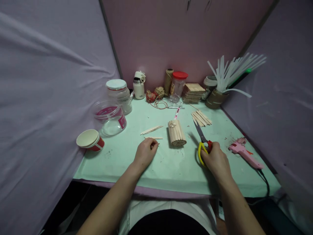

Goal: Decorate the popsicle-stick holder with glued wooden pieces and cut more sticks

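Note:
My right hand (217, 160) is closed around the handles of scissors (201, 138) with yellow and red grips; their dark blades point away from me and look slightly parted. On the left, my left hand (146, 150) rests low over the table, thumb and fingers pinched on a thin wooden craft stick (158, 144) that is mostly hidden by the hand. Between the hands lies a cylinder covered in craft sticks (176, 133), with a small bow-like piece on it. Loose sticks (151, 130) lie just beyond my left hand, and a fanned pile of sticks (201, 118) lies beyond the scissors.
A pink glue gun (245, 154) with a cord lies at the right. Paper cups (90, 141), a clear tub (111, 122) and jars (116, 85) line the left. Along the back stand a bottle (139, 88), twine balls (151, 96), a red-lidded jar (179, 85), stacked wood squares (193, 93) and glue sticks (223, 76).

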Demonstrator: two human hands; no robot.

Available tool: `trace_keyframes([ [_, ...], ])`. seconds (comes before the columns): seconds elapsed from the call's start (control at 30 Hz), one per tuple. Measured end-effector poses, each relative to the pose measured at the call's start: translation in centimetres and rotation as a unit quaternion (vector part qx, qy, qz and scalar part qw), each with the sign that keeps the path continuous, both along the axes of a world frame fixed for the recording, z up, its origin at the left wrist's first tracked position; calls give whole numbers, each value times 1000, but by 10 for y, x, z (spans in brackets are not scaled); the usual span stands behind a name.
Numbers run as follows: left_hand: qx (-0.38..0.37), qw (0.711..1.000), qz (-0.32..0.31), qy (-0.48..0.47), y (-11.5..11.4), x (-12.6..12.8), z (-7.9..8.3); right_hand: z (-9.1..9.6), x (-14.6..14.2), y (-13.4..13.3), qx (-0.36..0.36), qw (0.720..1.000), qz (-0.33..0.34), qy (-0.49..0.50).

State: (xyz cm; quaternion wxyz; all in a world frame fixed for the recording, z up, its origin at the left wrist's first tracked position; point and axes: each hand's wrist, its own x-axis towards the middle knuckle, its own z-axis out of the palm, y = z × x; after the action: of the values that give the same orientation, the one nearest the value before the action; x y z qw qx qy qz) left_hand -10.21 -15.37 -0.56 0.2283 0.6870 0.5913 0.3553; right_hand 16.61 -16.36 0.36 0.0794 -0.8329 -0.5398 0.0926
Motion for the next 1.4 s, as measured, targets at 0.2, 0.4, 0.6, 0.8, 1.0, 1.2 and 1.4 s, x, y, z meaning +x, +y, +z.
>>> trace_keyframes([
  [0.2, -1, 1000, -7, 14, 1, -2, -1, -1, 2, -1, -4, 1000, 1, -17],
  [0.4, -1, 999, -6, 37, 2, -1, -1, -2, 1, -1, 9, 1000, 5, -27],
  [0.6, 28, 999, 17, 40, 5, -3, -6, -3, -8, -3, 20, 998, -19, -50],
  [0.8, 40, 996, 72, 19, 7, -4, -5, -4, -10, -6, 27, 998, -11, -55],
  [1.0, -31, 987, 82, -136, 5, -4, 4, -5, -11, -8, 42, 998, 1, -51],
  [1.2, -190, 886, 55, -420, -14, 8, 15, -6, -3, -11, 103, 993, -34, 48],
  [1.4, -236, 854, 28, -463, -37, 27, 24, 23, -24, -35, 213, 918, -1, 335],
])
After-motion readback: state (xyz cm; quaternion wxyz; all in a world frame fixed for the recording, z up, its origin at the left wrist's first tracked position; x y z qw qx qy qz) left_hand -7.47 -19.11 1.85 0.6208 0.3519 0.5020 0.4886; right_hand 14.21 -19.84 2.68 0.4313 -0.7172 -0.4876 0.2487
